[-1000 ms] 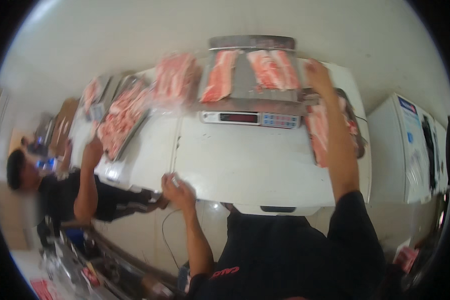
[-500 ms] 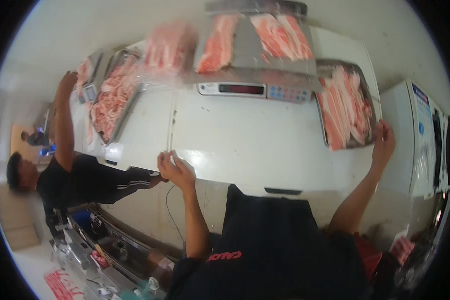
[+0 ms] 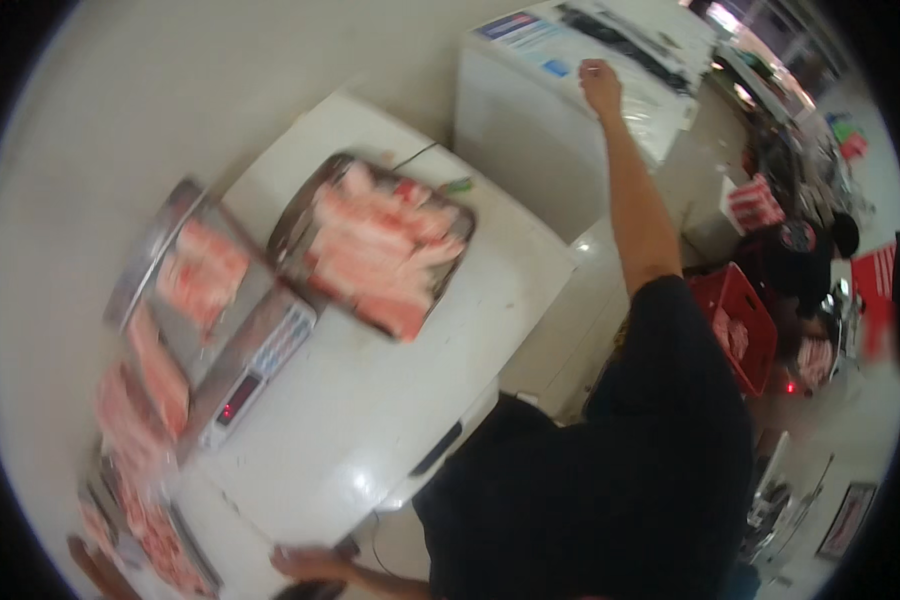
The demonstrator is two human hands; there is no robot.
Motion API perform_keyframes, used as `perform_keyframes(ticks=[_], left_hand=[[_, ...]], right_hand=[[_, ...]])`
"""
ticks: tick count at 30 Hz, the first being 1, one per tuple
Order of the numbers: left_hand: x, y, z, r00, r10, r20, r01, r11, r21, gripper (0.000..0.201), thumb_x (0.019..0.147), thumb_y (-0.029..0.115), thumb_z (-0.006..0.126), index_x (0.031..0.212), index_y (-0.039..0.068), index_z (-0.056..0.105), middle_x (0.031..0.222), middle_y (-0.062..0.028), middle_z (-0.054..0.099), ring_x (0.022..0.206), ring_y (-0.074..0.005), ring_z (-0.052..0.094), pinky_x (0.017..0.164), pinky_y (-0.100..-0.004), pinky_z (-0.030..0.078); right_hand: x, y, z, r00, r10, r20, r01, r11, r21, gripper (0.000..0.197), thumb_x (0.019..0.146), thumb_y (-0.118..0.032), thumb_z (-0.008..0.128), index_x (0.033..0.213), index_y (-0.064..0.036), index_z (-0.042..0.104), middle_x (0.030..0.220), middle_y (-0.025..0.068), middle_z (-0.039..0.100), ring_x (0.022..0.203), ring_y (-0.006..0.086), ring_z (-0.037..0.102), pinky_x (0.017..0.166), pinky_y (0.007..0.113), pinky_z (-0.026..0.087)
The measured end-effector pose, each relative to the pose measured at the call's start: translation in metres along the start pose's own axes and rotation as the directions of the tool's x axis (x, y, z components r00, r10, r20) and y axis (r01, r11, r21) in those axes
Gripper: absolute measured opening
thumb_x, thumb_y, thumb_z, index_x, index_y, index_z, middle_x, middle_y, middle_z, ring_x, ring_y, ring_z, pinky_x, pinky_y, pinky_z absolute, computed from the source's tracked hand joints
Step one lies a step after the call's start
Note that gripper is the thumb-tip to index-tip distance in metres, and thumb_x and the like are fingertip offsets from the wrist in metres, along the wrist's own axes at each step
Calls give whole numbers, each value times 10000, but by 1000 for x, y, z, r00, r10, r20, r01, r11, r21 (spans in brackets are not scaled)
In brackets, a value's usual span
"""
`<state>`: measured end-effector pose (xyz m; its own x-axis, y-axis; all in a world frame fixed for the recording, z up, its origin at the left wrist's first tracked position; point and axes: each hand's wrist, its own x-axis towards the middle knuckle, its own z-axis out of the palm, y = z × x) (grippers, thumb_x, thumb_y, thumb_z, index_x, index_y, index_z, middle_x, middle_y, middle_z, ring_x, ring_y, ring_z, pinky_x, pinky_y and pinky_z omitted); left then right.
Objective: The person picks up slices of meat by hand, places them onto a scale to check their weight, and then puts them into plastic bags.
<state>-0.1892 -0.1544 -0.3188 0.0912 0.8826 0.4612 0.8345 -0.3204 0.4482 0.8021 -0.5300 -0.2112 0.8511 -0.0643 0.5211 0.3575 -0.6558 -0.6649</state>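
My right arm reaches out to the far right, and my right hand (image 3: 600,86) is over the white freezer-like box (image 3: 530,130). Its fingers are curled closed; what they hold, if anything, is too small to make out. Beside that hand lies clear plastic film (image 3: 642,118) on the box top. My left hand (image 3: 308,563) is low by the near edge of the white table (image 3: 370,440), its fingers smeared by motion. On the table, nearest the right arm, a metal tray (image 3: 292,218) holds sliced raw pork belly (image 3: 370,250).
A digital scale (image 3: 255,375) carries more pork slices (image 3: 202,275). Past it are bagged meat (image 3: 125,420) and a tray of meat strips (image 3: 160,535). A co-worker's arm (image 3: 95,572) shows at lower left. A red crate (image 3: 735,330) stands on the floor to the right.
My view has swung to the right. My right hand has left the tray's side and reached over the white box; my left hand now appears lower in view, near the table edge.
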Motion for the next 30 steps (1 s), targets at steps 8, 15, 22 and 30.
perform_keyframes(ticks=[8,15,22,30], left_hand=[[34,-51,23,957,287,52,-290,922,256,514,1013,371,601,1279,-69,607,1233,-306,656,1161,-459,618,990,-613,481],[45,70,4,954,181,-238,-148,978,151,558,1042,471,558,956,-73,646,885,-236,679,812,-406,632,728,-536,499],[71,18,-11,912,18,410,-308,691,654,273,984,212,565,1009,7,742,1013,-146,744,984,-312,686,900,-443,536],[74,0,-3,884,-293,363,128,901,414,405,1053,304,551,1315,-1,602,1299,-171,642,1206,-309,608,1043,-451,494]], right_hand=[[69,127,-135,987,153,-58,-159,815,-557,688,917,-555,717,1380,-51,641,1393,233,654,1284,415,621,1049,506,519],[63,169,-114,960,279,3,-208,723,-659,911,891,-717,676,1572,-139,497,1589,198,504,1515,378,408,1172,637,359],[100,179,-83,866,492,92,-264,605,-751,733,930,-719,603,1420,-176,657,1476,136,627,1424,377,523,1138,692,345],[145,249,-72,959,111,-259,-244,788,-566,464,1083,-468,434,1334,-201,720,1387,87,694,1338,368,589,1096,581,437]])
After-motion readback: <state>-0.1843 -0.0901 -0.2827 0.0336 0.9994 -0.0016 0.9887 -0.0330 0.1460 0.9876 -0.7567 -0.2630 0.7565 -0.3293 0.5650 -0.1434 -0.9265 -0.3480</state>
